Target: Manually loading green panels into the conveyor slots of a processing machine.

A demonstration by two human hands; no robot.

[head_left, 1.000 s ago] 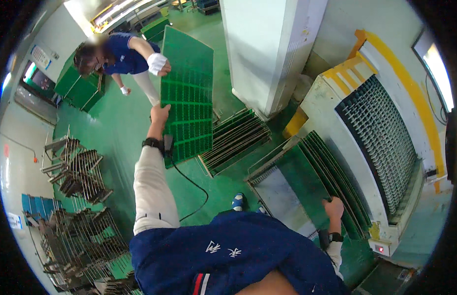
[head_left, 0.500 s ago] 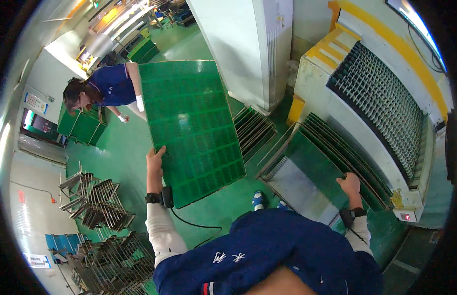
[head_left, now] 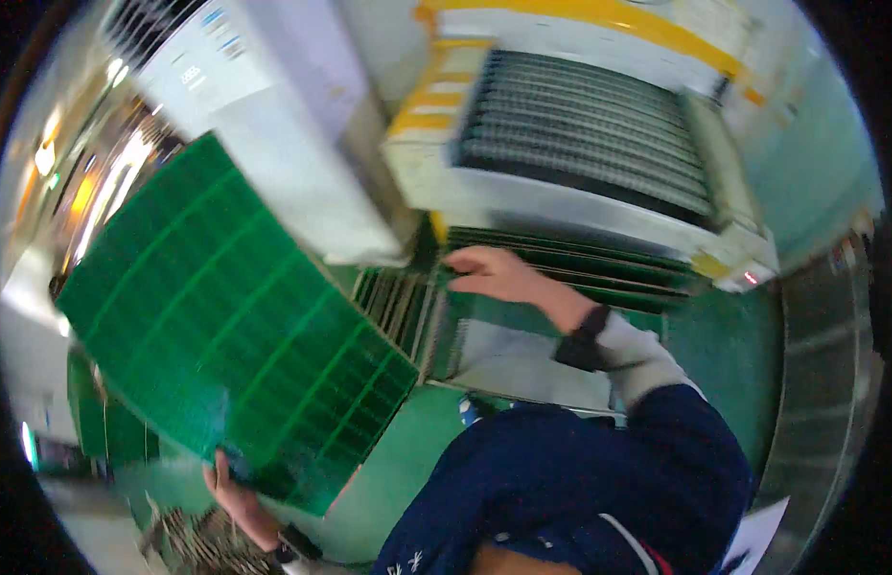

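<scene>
A large green circuit-board panel (head_left: 240, 321), marked with a grid of lighter lines, stands tilted at the left. My left hand (head_left: 233, 498) grips its lower edge, thumb on the near face, the other fingers mostly hidden behind. My right hand (head_left: 494, 273) is over the far left corner of a rack of upright green panels (head_left: 580, 261). Its fingers point left, look slightly apart and are a little blurred; I see nothing held in them. Whether they touch the rack's edge, I cannot tell. A pale, shiny panel face (head_left: 532, 359) shows below my right forearm.
Behind the rack stands a cream machine with a dark roller conveyor (head_left: 585, 134). A tall white cabinet (head_left: 292, 144) rises at the far left. Another rack of panels (head_left: 393, 305) sits between it and my rack. Metal racks (head_left: 201, 541) lie at the lower left.
My view has swung right. The held panel has tilted further over to the left in my left hand. My right hand has left the near right panel edge for the rack's far left corner.
</scene>
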